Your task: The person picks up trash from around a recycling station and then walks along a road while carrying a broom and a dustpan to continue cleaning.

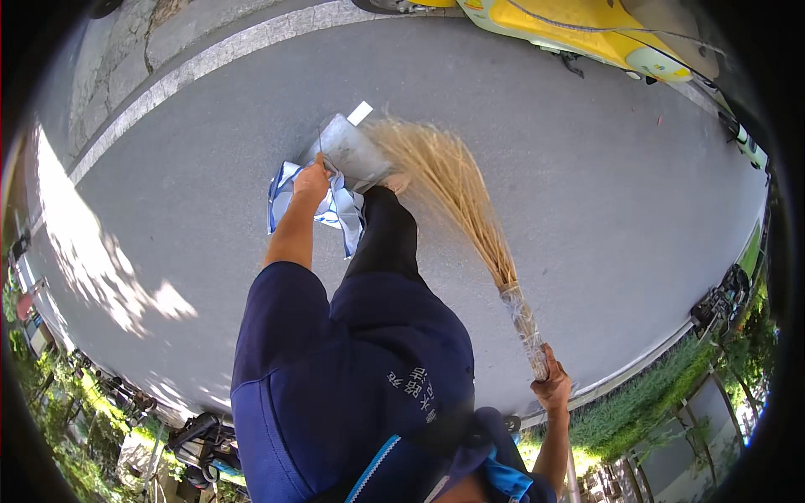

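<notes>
My left hand (pixel 312 180) is closed round the thin wire handle of a grey metal dustpan (pixel 348 149), which rests tilted on the road. A crumpled blue-and-white plastic bag (pixel 340 208) hangs beside that hand; whether the fingers grip it too is hard to make out. Low on the right, my right hand (pixel 552 384) grips the wrapped handle of a straw broom (pixel 470 197). The broom's bristles fan out, slightly blurred, to the dustpan's right edge. A flat white rectangular piece (pixel 360 113) lies just beyond the dustpan. My foot is partly hidden beside the dustpan.
Grey asphalt (pixel 210 159) surrounds me, with a pale kerb (pixel 210 63) along the far left. Yellow vehicles (pixel 579 29) stand at the far right. Parked two-wheelers (pixel 725 298) and a green hedge (pixel 646 411) line the right; sunlit patches mark the left.
</notes>
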Available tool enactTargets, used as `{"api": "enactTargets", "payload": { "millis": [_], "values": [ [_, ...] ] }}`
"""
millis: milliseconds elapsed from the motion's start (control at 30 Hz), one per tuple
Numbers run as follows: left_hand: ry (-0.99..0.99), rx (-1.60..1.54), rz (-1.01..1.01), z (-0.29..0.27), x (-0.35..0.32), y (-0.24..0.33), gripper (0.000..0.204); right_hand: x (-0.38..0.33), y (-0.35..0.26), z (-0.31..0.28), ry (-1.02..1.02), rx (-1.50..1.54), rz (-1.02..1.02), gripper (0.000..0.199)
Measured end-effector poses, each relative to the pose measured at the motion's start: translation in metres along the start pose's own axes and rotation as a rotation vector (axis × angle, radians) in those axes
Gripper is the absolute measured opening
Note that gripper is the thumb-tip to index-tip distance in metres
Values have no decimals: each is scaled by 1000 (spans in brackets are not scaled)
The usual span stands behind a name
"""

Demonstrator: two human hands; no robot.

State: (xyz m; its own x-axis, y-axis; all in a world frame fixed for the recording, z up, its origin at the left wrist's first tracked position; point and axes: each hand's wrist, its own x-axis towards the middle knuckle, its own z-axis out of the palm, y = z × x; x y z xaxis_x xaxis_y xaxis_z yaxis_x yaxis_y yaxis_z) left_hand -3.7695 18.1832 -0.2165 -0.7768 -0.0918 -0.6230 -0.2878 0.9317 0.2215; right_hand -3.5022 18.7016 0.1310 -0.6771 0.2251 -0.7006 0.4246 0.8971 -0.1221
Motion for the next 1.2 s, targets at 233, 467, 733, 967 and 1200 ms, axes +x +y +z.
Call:
{"api": "enactTargets", "payload": {
  "millis": [233, 467, 733, 967, 1200],
  "values": [
    [-41, 37, -1, 18, 11, 32, 36, 98, -40, 52, -53, 142, 96, 89],
    [-37, 64, -10, 4, 36, 66, 28, 113, -38, 47, -216, 34, 30, 92],
    [-33, 41, -1, -6, 38, 73, 27, 19, 18, 20, -138, 397, 158, 90],
    [22, 47, 128, -4, 57, 90, 22, 77, -11, 68, -28, 572, 143, 92],
    [52, 35, 172, -2, 67, 107, 19, 121, -55, 49, -295, 138, 78, 90]
  ]
}}
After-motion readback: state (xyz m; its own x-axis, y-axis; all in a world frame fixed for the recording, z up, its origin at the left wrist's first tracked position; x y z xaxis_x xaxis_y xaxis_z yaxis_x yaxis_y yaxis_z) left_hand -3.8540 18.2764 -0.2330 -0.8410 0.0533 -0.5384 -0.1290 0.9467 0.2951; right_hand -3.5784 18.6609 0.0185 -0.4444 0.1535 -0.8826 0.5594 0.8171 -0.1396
